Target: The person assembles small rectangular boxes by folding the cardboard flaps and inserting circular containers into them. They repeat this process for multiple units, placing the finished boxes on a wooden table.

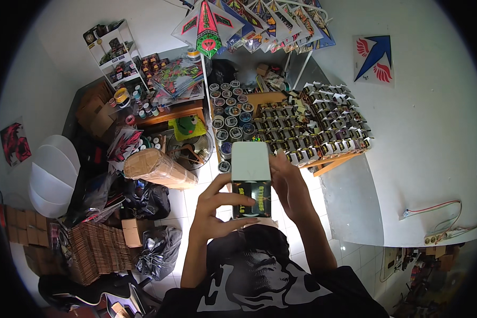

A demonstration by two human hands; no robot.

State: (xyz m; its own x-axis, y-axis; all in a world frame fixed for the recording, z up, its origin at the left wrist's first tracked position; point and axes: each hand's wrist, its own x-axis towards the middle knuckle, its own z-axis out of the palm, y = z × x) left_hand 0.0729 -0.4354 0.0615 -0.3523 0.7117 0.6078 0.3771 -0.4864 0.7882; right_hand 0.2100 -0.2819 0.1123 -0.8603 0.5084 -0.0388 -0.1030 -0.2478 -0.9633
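In front of my chest I hold up a small black printed carton (253, 204) with yellow lettering. Its white lid panel (250, 160) stands up at the top. The fingers of my left hand (211, 206) wrap round the carton's left and near side, with one fingertip across the printed face. Against the right edge rest the fingers of my right hand (291, 185); part of them is hidden behind the carton. What lies inside the carton does not show.
Beyond my hands, a table bears many open-flapped small cartons (336, 119) in rows and round tubs (232, 111). At left stand a taped brown package (156, 168), a fan (193, 151), black bags (159, 252) and stacked flat cardboard (98, 246). Kites (209, 29) hang overhead.
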